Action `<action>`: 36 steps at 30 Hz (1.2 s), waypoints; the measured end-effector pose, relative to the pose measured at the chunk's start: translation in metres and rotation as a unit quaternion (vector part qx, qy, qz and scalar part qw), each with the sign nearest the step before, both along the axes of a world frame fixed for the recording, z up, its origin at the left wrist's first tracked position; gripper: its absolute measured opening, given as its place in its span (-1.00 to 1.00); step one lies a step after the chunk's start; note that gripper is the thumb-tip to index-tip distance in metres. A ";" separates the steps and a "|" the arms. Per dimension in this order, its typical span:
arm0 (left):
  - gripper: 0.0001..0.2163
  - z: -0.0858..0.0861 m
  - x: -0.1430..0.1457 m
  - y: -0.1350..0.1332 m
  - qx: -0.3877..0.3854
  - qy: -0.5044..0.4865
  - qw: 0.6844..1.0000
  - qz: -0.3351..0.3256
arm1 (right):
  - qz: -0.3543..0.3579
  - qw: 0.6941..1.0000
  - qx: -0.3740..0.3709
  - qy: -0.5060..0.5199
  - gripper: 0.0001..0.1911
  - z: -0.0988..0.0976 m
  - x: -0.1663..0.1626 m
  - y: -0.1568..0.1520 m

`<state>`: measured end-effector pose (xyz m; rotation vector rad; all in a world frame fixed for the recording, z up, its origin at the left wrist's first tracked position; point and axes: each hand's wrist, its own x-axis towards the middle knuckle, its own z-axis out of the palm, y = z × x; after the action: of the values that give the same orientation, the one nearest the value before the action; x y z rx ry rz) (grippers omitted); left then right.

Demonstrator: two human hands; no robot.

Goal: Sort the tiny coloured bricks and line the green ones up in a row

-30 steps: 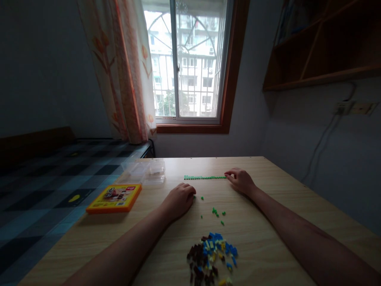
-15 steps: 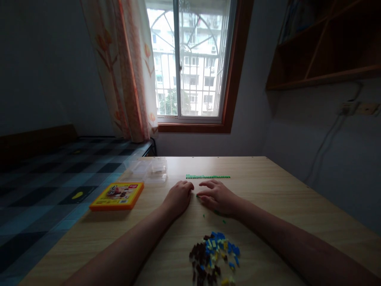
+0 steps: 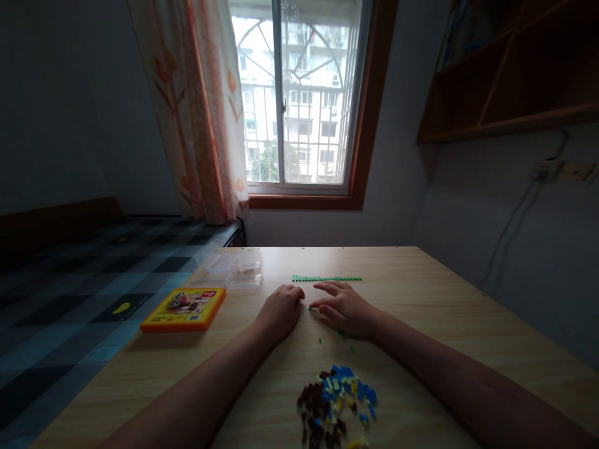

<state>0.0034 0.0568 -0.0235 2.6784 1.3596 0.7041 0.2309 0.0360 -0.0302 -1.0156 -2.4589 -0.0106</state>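
Note:
My left hand (image 3: 281, 308) rests on the table with its fingers curled in; whatever they may hold is hidden. Opposite it, my right hand (image 3: 345, 307) is open, fingers apart, with a small green brick (image 3: 310, 308) at its fingertips, apparently on the tabletop. Just beyond both hands runs a long row of tiny green bricks (image 3: 327, 279). A few loose green bricks (image 3: 341, 333) lie below my right hand. Nearer to me is a loose pile of small bricks: dark brown ones (image 3: 312, 399) on the left, blue ones (image 3: 344, 376) and yellowish ones on the right.
A flat orange-yellow box (image 3: 185, 308) lies at the left of the wooden table (image 3: 421, 324). Behind it sit clear plastic trays (image 3: 234, 267). A bed (image 3: 93, 274) adjoins the left side; a window and wall are beyond the far edge.
My right thumb has shifted slightly, coming away from the small green brick, and more of the loose green bricks below that hand show. My left hand stays in place.

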 end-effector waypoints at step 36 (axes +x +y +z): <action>-0.81 0.005 0.001 -0.003 -0.016 -0.003 1.000 0.002 | -0.089 0.991 0.026 0.092 -0.95 -0.009 0.048 0.029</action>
<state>0.0046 0.0535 -0.0187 2.6482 1.3629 0.6831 0.2791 0.0650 -0.0392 -1.1562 -2.1860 -0.0385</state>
